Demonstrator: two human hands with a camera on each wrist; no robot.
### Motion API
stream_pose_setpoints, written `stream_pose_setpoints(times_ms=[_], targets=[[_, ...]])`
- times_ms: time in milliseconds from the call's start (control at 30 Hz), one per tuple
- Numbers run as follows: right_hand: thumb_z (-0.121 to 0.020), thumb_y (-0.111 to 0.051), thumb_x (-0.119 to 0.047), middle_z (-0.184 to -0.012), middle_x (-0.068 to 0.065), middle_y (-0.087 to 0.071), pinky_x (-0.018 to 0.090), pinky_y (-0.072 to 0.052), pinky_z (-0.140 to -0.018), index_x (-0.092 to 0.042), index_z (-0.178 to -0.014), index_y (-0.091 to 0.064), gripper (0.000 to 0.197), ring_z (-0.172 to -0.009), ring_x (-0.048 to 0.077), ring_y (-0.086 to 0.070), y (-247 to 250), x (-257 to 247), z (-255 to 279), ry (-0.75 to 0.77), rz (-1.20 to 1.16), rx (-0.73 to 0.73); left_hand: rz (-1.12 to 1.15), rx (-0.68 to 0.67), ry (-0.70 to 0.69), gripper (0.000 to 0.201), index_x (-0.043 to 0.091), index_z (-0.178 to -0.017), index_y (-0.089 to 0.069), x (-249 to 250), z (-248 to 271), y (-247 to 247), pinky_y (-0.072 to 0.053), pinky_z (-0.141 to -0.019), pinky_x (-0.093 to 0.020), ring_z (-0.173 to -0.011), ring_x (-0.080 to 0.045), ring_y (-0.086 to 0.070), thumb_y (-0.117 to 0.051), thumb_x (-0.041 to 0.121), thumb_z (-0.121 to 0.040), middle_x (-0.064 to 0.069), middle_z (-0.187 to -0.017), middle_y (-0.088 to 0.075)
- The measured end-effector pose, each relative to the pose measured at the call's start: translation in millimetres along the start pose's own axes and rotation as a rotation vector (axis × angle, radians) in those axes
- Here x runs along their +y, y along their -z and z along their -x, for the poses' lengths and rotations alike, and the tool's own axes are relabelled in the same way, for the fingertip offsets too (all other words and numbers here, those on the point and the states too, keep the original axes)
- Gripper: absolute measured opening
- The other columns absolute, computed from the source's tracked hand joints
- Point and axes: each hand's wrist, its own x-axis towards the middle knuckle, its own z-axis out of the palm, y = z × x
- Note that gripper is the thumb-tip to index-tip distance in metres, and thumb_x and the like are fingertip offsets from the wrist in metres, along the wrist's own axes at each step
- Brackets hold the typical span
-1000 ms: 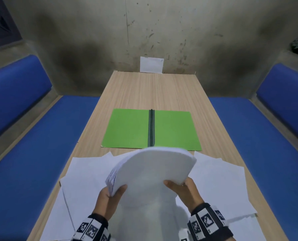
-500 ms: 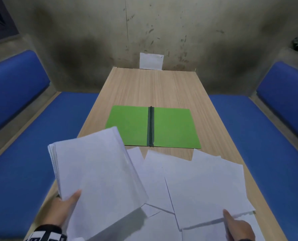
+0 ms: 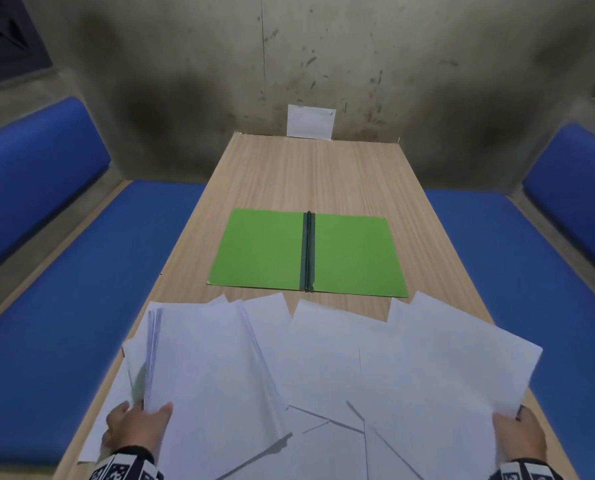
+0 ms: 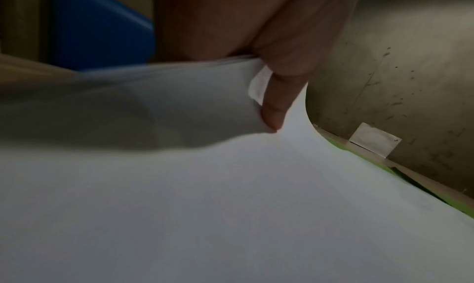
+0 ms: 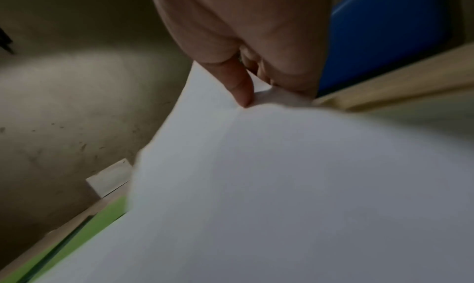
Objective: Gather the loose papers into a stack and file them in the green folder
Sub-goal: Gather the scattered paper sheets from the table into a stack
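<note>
The green folder [image 3: 310,252] lies open and flat at mid-table, its dark spine running away from me; green slivers of the folder [image 4: 459,205] [image 5: 84,228] show in both wrist views. My left hand [image 3: 138,427] grips a thick stack of white papers [image 3: 206,368] by its near-left corner, thumb [image 4: 275,102] on top. My right hand [image 3: 518,436] pinches the near-right corner of a loose white sheet [image 3: 455,368], its thumb [image 5: 237,84] pressed on the paper. More loose sheets [image 3: 327,344] overlap between the hands on the table's near end.
The wooden table [image 3: 310,174] runs to a stained wall, where a small white card [image 3: 310,121] leans. Blue padded benches [image 3: 64,306] [image 3: 531,289] flank both long sides. Some papers overhang the table's near-left edge.
The stack went from both hands to my left hand alone and moved down to the table's left side. My right hand took hold of a loose sheet at the right.
</note>
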Motion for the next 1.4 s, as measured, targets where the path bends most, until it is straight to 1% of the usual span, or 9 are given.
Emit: stream_pose_setpoints(times_ms=[167,367,600,733,833,1000,1200,1333,1400], targets=[[-0.087,-0.044,-0.001,-0.117,0.02,-0.056,0.029,-0.031,-0.082,0.004,-0.126,-0.054,0.04,-0.1,0.034,-0.051,4,16,-22,-0.092,0.142,-0.043,0.025,-0.022,-0.01,0.045,-0.003,-0.105,-0.063,2,-4,-1,-0.044,-0.1,-0.044,-0.096,-0.038,-0.054,-0.064,0.032,-0.078,-0.023,-0.116,-0.051],[-0.093,-0.043,-0.027,-0.127,0.017,-0.045,0.032,-0.04,-0.099,-0.018,-0.133,-0.05,0.042,-0.113,0.03,-0.049,2,29,-30,-0.153,0.539,0.023,0.063,-0.104,-0.1,0.038,-0.008,-0.111,-0.058,1,-3,2,-0.044,-0.089,-0.041,-0.087,-0.033,-0.051,-0.061,0.018,-0.084,-0.027,-0.11,-0.061],[-0.084,-0.062,-0.015,-0.091,0.01,-0.053,0.031,-0.039,-0.082,-0.001,-0.101,-0.053,0.024,-0.091,0.027,-0.05,-15,23,-8,-0.015,0.46,-0.184,0.055,-0.163,-0.17,0.038,-0.01,-0.113,-0.056,2,3,3,-0.042,-0.079,-0.036,-0.085,-0.032,-0.051,-0.06,0.016,-0.085,-0.026,-0.107,-0.062],[-0.081,-0.064,0.006,-0.142,0.023,-0.043,0.038,-0.033,-0.107,-0.002,-0.127,-0.044,0.051,-0.126,0.034,-0.047,-23,19,10,0.03,0.176,-0.153,0.048,-0.195,-0.235,0.031,-0.008,-0.108,-0.058,4,10,-1,-0.039,-0.073,-0.034,-0.082,-0.032,-0.052,-0.059,0.012,-0.086,-0.019,-0.091,-0.057],[-0.084,-0.059,0.01,-0.144,0.023,-0.043,0.038,-0.032,-0.108,-0.004,-0.143,-0.033,0.066,-0.131,0.035,-0.044,-24,10,15,0.103,0.08,-0.182,0.077,-0.207,-0.276,0.028,-0.005,-0.11,-0.058,8,17,-3,-0.038,-0.075,-0.032,-0.084,-0.03,-0.051,-0.056,0.01,-0.087,-0.016,-0.092,-0.056],[-0.09,-0.052,0.001,-0.106,0.02,-0.064,0.033,-0.041,-0.084,0.005,-0.122,-0.059,0.034,-0.095,0.03,-0.056,-21,1,4,0.213,0.181,-0.243,0.135,-0.184,-0.321,0.03,-0.003,-0.114,-0.058,15,24,4,-0.042,-0.084,-0.036,-0.088,-0.029,-0.053,-0.057,0.009,-0.087,-0.018,-0.099,-0.061],[-0.092,-0.05,-0.002,-0.098,0.017,-0.059,0.029,-0.039,-0.078,0.001,-0.114,-0.061,0.025,-0.091,0.026,-0.051,-1,-18,1,0.342,0.023,-0.146,0.154,-0.189,-0.325,0.039,-0.002,-0.124,-0.053,23,29,9,-0.041,-0.099,-0.041,-0.107,-0.033,-0.056,-0.055,0.014,-0.088,-0.021,-0.119,-0.062],[-0.093,-0.05,-0.003,-0.101,0.017,-0.061,0.023,-0.043,-0.074,0.0,-0.113,-0.06,0.023,-0.092,0.026,-0.055,17,-35,-4,0.424,-0.165,-0.005,0.136,-0.185,-0.364,0.034,-0.002,-0.119,-0.057,27,33,9,-0.042,-0.096,-0.04,-0.097,-0.03,-0.056,-0.055,0.012,-0.088,-0.018,-0.11,-0.064],[-0.094,-0.051,-0.008,-0.092,0.014,-0.06,0.009,-0.046,-0.056,-0.006,-0.107,-0.06,0.016,-0.079,0.024,-0.054,26,-44,-5,0.458,-0.316,0.058,0.153,-0.194,-0.378,0.031,-0.001,-0.117,-0.058,29,35,10,-0.043,-0.093,-0.039,-0.092,-0.028,-0.055,-0.056,0.011,-0.088,-0.017,-0.105,-0.064]])
